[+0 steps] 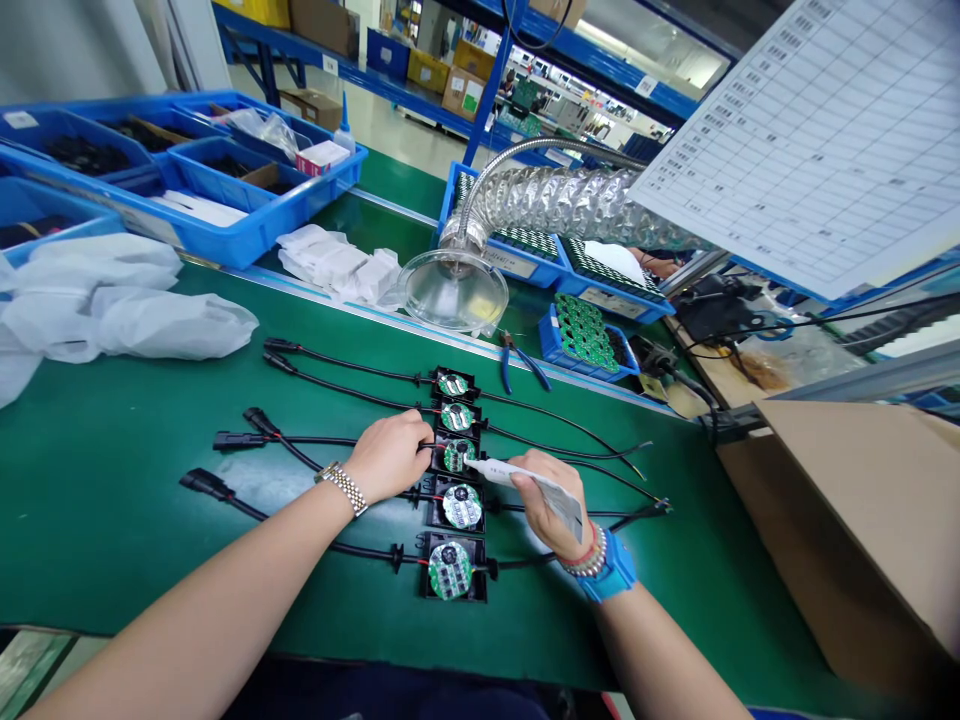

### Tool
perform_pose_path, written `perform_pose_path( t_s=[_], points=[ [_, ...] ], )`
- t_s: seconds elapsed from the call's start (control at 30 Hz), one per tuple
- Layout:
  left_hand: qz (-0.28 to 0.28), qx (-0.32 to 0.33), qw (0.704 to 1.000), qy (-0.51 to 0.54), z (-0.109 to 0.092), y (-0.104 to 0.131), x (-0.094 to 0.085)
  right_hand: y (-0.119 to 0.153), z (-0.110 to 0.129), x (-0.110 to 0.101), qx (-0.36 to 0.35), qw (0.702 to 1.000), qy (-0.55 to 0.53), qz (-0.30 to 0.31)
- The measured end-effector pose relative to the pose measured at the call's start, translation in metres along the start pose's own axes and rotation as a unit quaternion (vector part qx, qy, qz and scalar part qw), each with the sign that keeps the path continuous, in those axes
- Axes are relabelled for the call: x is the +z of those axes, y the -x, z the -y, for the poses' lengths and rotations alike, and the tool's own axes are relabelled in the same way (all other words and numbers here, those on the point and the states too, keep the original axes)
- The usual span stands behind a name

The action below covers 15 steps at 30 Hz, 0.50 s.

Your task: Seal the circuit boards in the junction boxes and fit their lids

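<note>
Several black housings with round green circuit boards lie in a column on the green bench mat, black cables running out both sides. My left hand (394,455) is closed at the left edge of the middle housing, pinching the black cable (330,440) there; its fingertips are partly hidden. In my right hand (553,500) is a white squeeze tube (551,492), tilted, its nozzle at the middle circuit board (458,456). Toward me lie a circuit board with silvery patches (462,506) and the nearest circuit board (450,571). Two more boards sit beyond the middle one.
A clear extraction hood (454,295) hangs beyond the boards. Pliers (517,360) lie near a blue bin of circuit boards (551,345). Blue parts trays (247,235) and white wrapped bundles (120,310) are at left, a cardboard box (840,540) at right. A paper sheet overhangs the upper right.
</note>
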<state>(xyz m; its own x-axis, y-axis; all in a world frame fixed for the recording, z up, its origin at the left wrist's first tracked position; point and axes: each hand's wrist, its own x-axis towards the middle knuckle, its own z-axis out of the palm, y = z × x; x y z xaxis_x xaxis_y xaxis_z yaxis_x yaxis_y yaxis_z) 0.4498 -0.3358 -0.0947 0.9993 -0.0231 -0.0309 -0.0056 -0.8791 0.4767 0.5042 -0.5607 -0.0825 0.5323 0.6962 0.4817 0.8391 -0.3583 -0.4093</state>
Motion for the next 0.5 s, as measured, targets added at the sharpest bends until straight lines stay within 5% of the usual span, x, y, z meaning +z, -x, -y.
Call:
perform_pose_path(
  t_s=[0.5],
  points=[
    [0.023, -0.017, 0.999, 0.032, 0.0022, -0.003, 0.0005, 0.0021, 0.0032, -0.0037, -0.029, 0.999, 0.03, 0.01]
  ],
)
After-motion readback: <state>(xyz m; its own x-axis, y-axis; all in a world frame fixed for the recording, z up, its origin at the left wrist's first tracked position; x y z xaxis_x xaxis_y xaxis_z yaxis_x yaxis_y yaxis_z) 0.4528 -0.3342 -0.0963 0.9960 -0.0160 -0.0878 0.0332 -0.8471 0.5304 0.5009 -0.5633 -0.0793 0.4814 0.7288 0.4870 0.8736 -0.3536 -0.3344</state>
